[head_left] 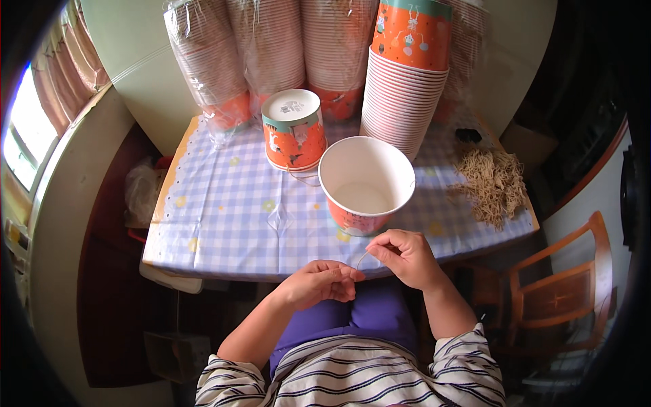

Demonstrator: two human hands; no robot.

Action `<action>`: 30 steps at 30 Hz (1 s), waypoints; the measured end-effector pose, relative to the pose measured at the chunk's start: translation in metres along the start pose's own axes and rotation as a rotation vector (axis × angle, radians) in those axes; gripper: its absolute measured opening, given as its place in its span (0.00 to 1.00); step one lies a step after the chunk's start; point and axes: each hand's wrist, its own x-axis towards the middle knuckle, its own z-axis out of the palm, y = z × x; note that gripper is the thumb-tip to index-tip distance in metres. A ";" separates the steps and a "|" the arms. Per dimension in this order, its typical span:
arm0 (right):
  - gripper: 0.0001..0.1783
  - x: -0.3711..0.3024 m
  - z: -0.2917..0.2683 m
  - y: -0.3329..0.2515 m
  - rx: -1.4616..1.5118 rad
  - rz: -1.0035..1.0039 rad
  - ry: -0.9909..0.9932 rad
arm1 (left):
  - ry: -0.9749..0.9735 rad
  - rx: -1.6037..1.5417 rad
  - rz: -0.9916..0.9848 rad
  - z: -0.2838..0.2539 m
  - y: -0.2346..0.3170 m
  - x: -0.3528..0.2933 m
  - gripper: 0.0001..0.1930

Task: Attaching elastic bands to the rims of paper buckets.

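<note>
The person's left hand (320, 281) and right hand (407, 258) pinch a thin cord (361, 259) in their fingers at the open orange paper bucket's (359, 218) six o'clock; tangled tan cords (491, 182) lie at its three.

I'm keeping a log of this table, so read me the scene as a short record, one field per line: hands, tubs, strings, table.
Left hand: fingers at the lower end of a thin strand
Right hand: pinching the strand's upper end
Open tub: upright, mouth up, just beyond the hands
Upside-down tub: base up, left of the open tub
Tall stack: nested tubs, base up, behind the open tub
String pile: tan, loose, right side
Tablecloth: blue-and-white check
</note>
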 end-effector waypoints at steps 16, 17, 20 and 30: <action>0.07 -0.009 -0.001 0.008 0.057 0.121 -0.031 | 0.190 0.219 0.195 0.008 -0.008 -0.004 0.08; 0.10 -0.008 0.000 0.005 -0.071 -0.026 -0.002 | 0.190 0.220 0.194 0.009 -0.007 -0.005 0.08; 0.29 -0.008 -0.001 0.002 -0.182 -0.220 -0.102 | 0.231 0.292 0.188 0.012 -0.001 -0.009 0.08; 0.28 -0.009 0.021 -0.007 0.149 0.144 -0.427 | 0.295 0.591 0.209 0.020 0.011 -0.015 0.07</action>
